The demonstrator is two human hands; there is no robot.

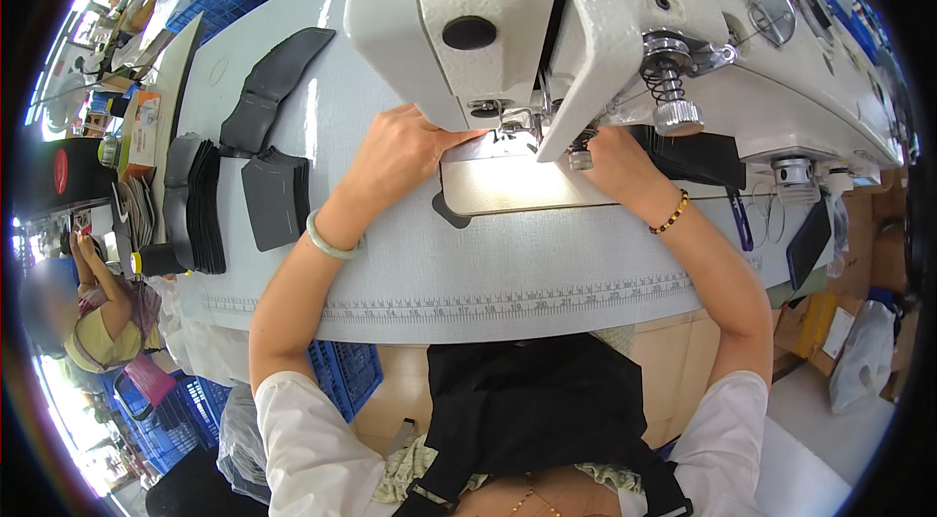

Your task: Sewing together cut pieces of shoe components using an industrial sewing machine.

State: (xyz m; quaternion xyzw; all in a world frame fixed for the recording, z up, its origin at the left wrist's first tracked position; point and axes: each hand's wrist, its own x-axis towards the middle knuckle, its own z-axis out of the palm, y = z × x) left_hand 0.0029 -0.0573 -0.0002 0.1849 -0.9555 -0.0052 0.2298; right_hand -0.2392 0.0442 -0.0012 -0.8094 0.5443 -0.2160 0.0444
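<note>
A white sewing machine (576,39) stands over the table, its presser foot (517,122) lowered near a brightly lit metal bed plate (508,183). My left hand (410,148) is closed at the plate's left edge, with one digit reaching toward the foot. What it pinches is hidden by the hand and the machine head. On the other side of the foot is my right hand (622,165), its fingers mostly hidden behind the machine's bracket. A small dark flat piece (449,212) sticks out at the plate's lower left corner.
Dark grey cut pieces lie left in stacks (200,205), (273,200), with a longer curved piece (278,82) above. To the right are a black stack (698,158), purple-handled snips (740,221) and a dark phone-like slab (808,244). A printed ruler (488,308) runs along the front edge. Another person (98,312) sits far left.
</note>
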